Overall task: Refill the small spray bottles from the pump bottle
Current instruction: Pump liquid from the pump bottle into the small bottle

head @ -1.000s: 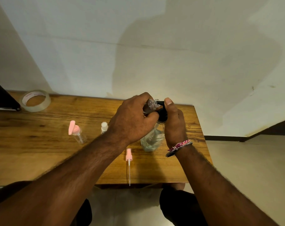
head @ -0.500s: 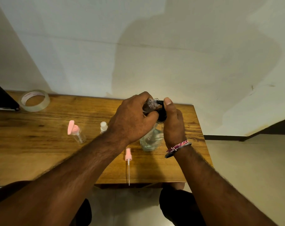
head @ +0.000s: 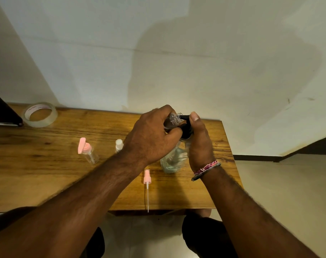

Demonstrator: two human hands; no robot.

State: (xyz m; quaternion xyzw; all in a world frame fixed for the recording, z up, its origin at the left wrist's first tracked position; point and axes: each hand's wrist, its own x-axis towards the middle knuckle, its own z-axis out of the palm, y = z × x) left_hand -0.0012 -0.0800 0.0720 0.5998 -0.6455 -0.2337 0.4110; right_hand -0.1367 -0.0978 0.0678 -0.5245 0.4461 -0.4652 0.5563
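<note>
While the left hand (head: 151,138) grips 1 clear uncapped vial (head: 172,120), tilted with its threaded mouth at the black spout, the right hand (head: 198,140) wraps the pump bottle (head: 174,159) — thumb on the pump head. Filling looks underway; its pink sprayer (head: 147,180) lies loose on the wooden table (head: 46,174). 2 small bottles — pink-capped (head: 88,151) and white-capped (head: 119,145) — wait upright.

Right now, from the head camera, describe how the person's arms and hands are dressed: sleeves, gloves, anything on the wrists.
Both forearms are bare, with no sleeves in view and no gloves. The left hand has nothing on it or on its wrist. The right hand has a braided pink, white and dark wristband around the wrist. No rings or watch show.
</note>
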